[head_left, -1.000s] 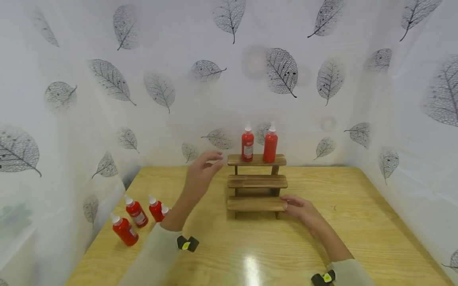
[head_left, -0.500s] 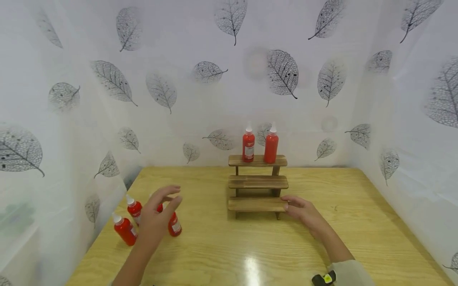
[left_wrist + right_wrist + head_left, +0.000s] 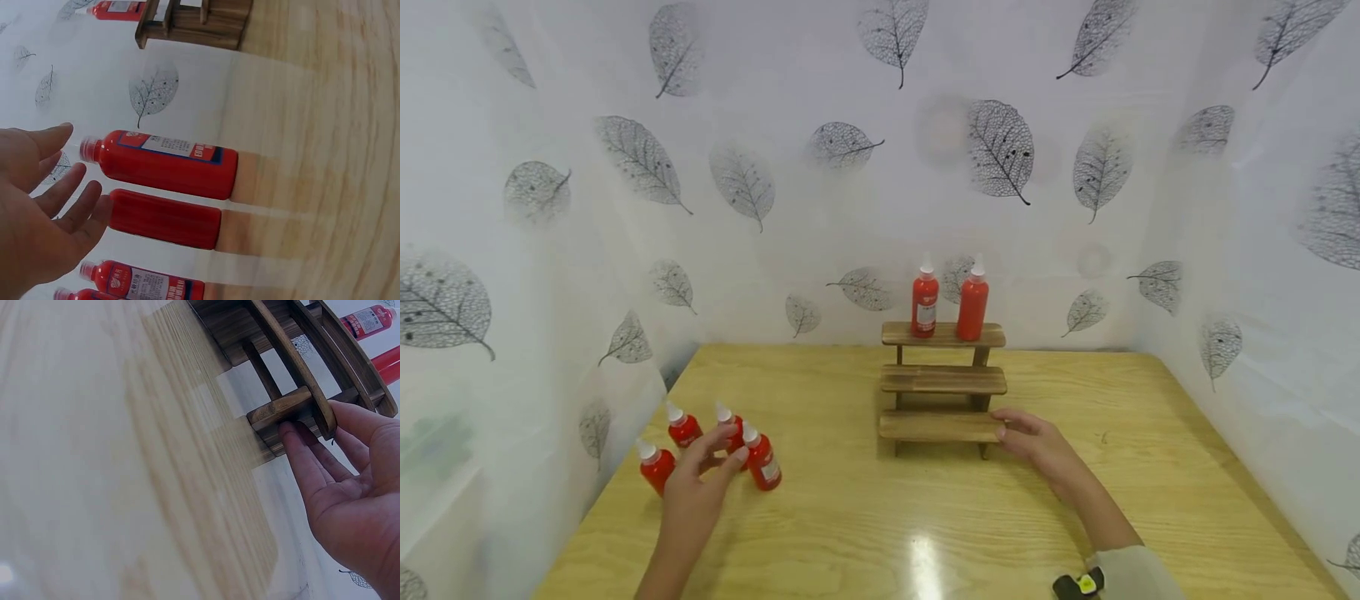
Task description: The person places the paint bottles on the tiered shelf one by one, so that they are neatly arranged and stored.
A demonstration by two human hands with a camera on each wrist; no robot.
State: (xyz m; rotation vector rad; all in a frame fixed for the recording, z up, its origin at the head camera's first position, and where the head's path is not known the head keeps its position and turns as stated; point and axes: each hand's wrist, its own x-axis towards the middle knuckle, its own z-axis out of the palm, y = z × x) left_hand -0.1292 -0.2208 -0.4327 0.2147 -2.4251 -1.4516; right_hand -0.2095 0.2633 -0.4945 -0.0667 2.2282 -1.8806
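Observation:
My left hand hovers over the left part of the table among several red squeeze bottles with white nozzle tips. Its fingers are apart; in the left wrist view that hand lies beside the cap end of one labelled red bottle, with a gap to the thumb. The nearest bottle in the head view is a red bottle right of the fingertips. My right hand grips the right end of the lowest step of a three-step wooden display stand, thumb and fingers on either side of the board.
Two more red bottles, a left one and a right one, stand upright on the top step. A leaf-print curtain surrounds the wooden table at the back and sides.
My left hand has moved from beside the stand's top step leftward and down to the bottles. My right hand has stayed on the stand.

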